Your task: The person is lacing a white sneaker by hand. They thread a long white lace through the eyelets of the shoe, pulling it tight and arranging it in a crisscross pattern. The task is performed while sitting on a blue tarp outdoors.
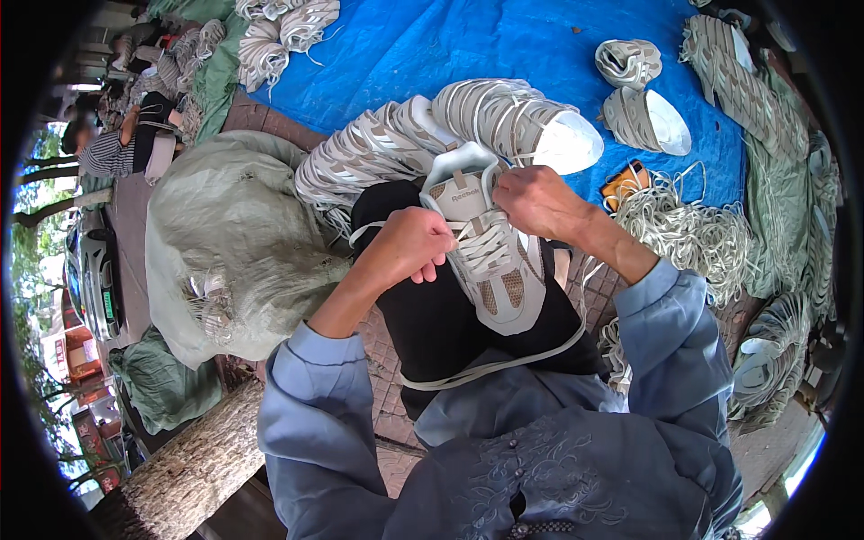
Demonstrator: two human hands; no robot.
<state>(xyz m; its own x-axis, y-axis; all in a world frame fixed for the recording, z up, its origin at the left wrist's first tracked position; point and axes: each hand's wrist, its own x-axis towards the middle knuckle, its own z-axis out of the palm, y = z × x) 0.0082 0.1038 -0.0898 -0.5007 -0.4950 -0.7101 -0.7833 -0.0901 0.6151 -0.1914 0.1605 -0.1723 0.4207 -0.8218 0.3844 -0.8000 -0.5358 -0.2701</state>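
A white and beige shoe upper (515, 310) lies across my black-clad lap, toe toward me, its tongue raised at the far end. A flat off-white shoelace (486, 249) crosses its lower eyelets in several rows. At the left eyelet edge, my left hand (414, 245) is closed, thumb and forefinger pinched on the lace. My right hand (544, 205) is closed on the upper's right edge near the collar; its fingertips are partly hidden. A loose length of lace loops down over my thighs.
Nested stacks of shoe uppers (490, 112) lie just beyond my knees on a blue tarp (396, 45). To the right is a tangled heap of laces (688, 234) with an orange-brown object (625, 183). A bulging pale sack (238, 243) stands left, above a log (193, 459). Another person (121, 148) sits far left.
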